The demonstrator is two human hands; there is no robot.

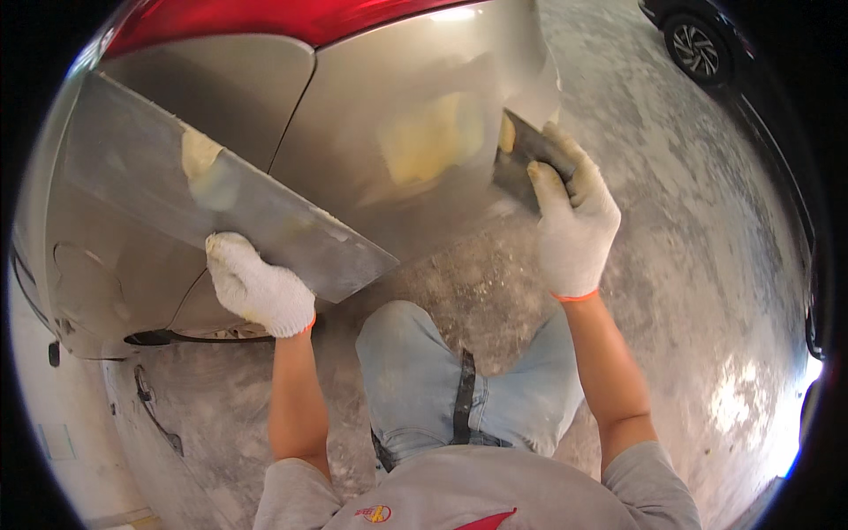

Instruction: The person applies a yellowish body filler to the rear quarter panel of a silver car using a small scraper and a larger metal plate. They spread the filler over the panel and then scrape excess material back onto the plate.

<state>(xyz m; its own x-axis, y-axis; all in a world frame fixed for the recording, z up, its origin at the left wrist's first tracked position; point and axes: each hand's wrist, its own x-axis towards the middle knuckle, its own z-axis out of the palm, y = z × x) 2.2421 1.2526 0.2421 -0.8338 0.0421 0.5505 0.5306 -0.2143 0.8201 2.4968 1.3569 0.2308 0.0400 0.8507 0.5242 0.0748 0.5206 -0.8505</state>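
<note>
My left hand (256, 283), in a white knit glove, is closed on the lower edge of a long grey flat board (274, 221). A dab of pale yellow filler (201, 157) sits near the board's upper edge. My right hand (579, 208), gloved too, pinches a dark putty spreader (530, 159) with some yellow filler at its corner. The spreader is by the right end of a beige car panel (353, 132); whether it touches is unclear. A smeared yellow filler patch (433, 137) lies on that panel, between the board and the spreader.
A red surface (238, 19), perhaps a tail light, runs along the top of the car. Below is a dusty, stained concrete floor (698, 230). A dark car's wheel (698, 49) shows at the upper right. My knees in light jeans (402, 353) are bent close to the panel.
</note>
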